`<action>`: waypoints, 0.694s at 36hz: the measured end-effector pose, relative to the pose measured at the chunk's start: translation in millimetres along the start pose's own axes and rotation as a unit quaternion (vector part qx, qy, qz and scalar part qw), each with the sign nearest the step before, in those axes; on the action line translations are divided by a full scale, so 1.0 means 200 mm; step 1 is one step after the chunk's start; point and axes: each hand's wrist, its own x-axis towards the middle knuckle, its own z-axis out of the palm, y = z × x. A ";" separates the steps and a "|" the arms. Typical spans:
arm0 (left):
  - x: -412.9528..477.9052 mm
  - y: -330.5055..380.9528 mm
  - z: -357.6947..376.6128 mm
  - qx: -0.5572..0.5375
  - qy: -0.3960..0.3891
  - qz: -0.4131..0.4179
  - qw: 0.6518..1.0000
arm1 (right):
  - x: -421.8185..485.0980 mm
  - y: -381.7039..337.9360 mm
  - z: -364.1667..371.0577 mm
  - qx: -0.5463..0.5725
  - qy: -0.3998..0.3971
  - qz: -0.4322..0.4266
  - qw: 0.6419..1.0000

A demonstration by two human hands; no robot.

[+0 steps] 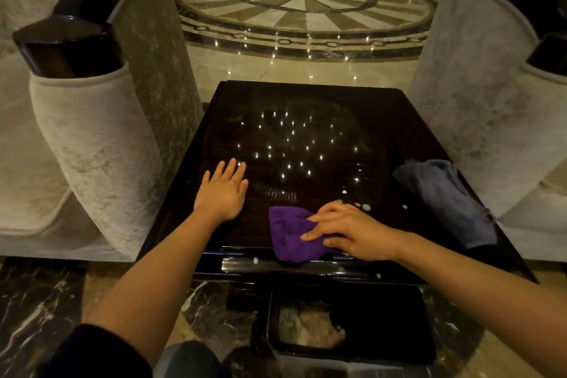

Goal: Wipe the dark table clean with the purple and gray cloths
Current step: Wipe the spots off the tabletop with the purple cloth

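Pressing the purple cloth point(291, 235) flat under spread fingers, the right hand point(346, 232) at the near edge of the dark table point(306, 107) — left hand point(222, 192) open, palm down beside it, holding nothing — gray cloth point(445, 196) crumpled beyond the right hand, white droplets point(357, 205) just past its fingertips.

A dark, glossy table point(306, 107) is standing on a marble floor point(214, 70), mirroring many small points of light across its middle. A crumpled purple cloth point(290, 233) is lying at its near edge, right of centre, with the right hand point(349, 232) pressing flat on the cloth's right part. The left hand point(222, 190) is resting palm down, fingers spread, on the bare top near the left side. A gray cloth point(445, 196) is lying bunched along the right edge. A few small white specks point(357, 205) are sitting on the top between the two cloths.
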 end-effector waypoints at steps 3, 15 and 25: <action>0.00 0.00 0.00 0.000 -0.001 0.000 1.000 | -0.10 -0.01 0.02 -0.021 0.007 0.008 1.000; -0.01 0.00 -0.02 -0.006 0.001 0.007 1.000 | -0.34 -0.11 0.08 -0.067 0.051 0.066 0.994; -0.03 0.00 -0.03 -0.002 0.000 0.019 1.000 | -0.37 -0.12 -0.16 0.052 0.201 0.093 0.974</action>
